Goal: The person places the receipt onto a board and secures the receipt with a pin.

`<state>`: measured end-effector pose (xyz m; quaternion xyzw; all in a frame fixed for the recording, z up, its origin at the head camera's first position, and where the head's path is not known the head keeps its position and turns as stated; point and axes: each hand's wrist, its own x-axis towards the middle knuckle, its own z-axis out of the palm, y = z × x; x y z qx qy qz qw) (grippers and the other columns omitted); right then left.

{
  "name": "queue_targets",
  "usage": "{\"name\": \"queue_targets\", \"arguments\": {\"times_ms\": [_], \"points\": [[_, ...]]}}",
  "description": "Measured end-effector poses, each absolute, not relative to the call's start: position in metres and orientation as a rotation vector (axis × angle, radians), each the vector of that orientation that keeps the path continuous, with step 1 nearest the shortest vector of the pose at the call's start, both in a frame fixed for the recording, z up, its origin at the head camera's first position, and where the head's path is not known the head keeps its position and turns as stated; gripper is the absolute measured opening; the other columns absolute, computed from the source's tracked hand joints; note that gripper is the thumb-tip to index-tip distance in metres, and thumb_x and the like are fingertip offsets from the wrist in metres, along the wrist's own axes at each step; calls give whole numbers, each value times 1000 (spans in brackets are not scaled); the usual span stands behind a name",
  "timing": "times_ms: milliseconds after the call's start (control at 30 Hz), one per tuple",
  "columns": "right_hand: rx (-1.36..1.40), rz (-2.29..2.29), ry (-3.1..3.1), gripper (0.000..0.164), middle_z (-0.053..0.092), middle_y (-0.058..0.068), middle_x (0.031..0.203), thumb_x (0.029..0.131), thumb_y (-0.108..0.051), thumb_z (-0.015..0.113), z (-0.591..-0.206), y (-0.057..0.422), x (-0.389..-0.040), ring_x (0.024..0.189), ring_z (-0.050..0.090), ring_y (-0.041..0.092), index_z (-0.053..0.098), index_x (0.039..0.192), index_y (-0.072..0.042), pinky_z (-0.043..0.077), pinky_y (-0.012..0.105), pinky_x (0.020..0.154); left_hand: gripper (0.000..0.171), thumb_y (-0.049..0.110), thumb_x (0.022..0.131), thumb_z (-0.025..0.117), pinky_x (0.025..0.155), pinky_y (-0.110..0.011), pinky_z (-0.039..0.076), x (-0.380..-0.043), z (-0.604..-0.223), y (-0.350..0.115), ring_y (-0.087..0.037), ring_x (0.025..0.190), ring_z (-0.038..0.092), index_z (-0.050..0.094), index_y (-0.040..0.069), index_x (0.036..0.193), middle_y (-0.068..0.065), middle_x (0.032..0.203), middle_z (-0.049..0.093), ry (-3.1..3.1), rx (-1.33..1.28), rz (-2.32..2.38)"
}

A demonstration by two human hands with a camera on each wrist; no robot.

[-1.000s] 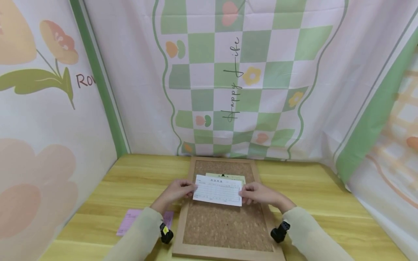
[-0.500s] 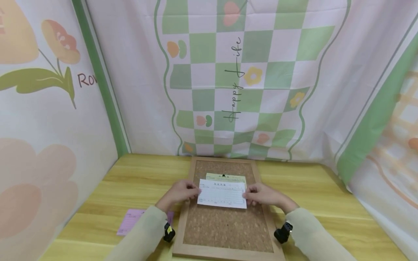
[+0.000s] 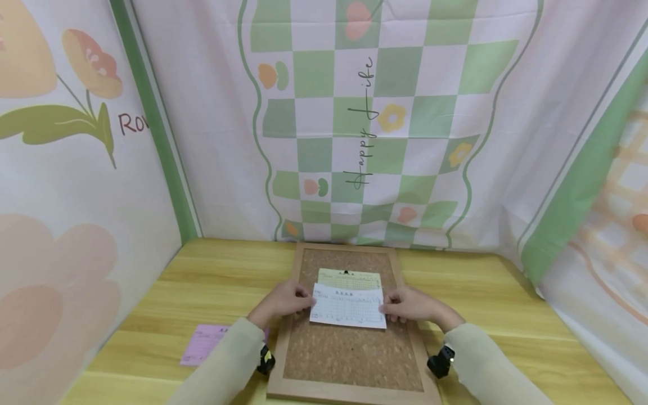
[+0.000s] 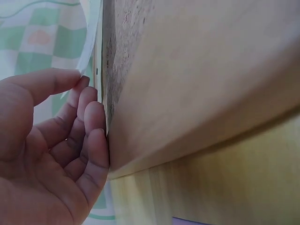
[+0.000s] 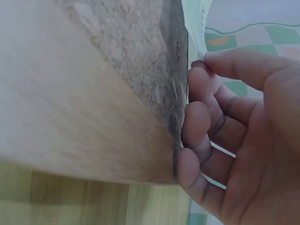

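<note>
A white printed form [image 3: 348,308] is held over the cork board [image 3: 351,354]. My left hand [image 3: 284,301] pinches its left edge between thumb and forefinger; my right hand [image 3: 414,304] pinches the right edge the same way. In the left wrist view the other fingers [image 4: 97,150] lie against the board's wooden frame. The right wrist view shows the paper's edge [image 5: 193,21] between thumb and forefinger. Behind the white form, a yellow form [image 3: 354,279] lies on the cork with a black pin [image 3: 346,272] at its top. The white sheet covers its lower part.
A pink form [image 3: 202,344] lies on the wooden table [image 3: 152,320] left of the board, partly hidden by the left sleeve [image 3: 228,357]. A patterned curtain [image 3: 349,140] hangs behind the table, with more printed cloth on both sides.
Both hands have brought the white form toward me and slightly right, lower on the board. More of the yellow form now shows above it.
</note>
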<state>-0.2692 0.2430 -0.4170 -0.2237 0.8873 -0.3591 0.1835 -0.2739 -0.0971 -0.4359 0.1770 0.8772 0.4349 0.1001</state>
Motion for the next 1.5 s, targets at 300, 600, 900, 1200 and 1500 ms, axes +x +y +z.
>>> {"name": "queue_targets", "arguments": {"times_ms": [300,600,900,1200,1500], "points": [[-616,-978,2507,29,59,2,70,101,-24,62,-417,245,-268,60,50,15,62,79,-6,38,27,50,20,25,92,72,53,-25,40,-276,-436,-94,-10,60,49,73,7,83,0,72,63,2567,473,1266],[-623,-950,2513,29,58,0,66,99,-20,64,-418,244,-267,57,48,13,61,75,-4,37,25,50,21,25,89,75,52,-24,39,-278,-435,-90,-10,57,49,74,8,77,0,68,66,2597,468,1134],[-646,-931,2498,30,56,-1,64,98,-18,64,-419,244,-267,54,44,11,59,72,-4,34,24,49,30,27,87,75,47,-23,31,-281,-436,-88,-8,50,39,68,9,63,6,54,51,2604,470,1044],[-645,-913,2500,30,56,0,63,98,-18,64,-418,243,-264,52,40,10,57,71,-8,32,24,49,35,27,85,76,45,-23,27,-280,-435,-87,-8,47,34,61,10,57,7,50,46,2621,479,1013],[-605,-894,2531,30,56,-1,62,96,-19,66,-417,240,-261,51,40,10,56,69,-9,31,24,49,42,26,83,78,44,-24,26,-278,-435,-83,-8,45,33,53,14,52,8,47,42,2656,435,985]]}}
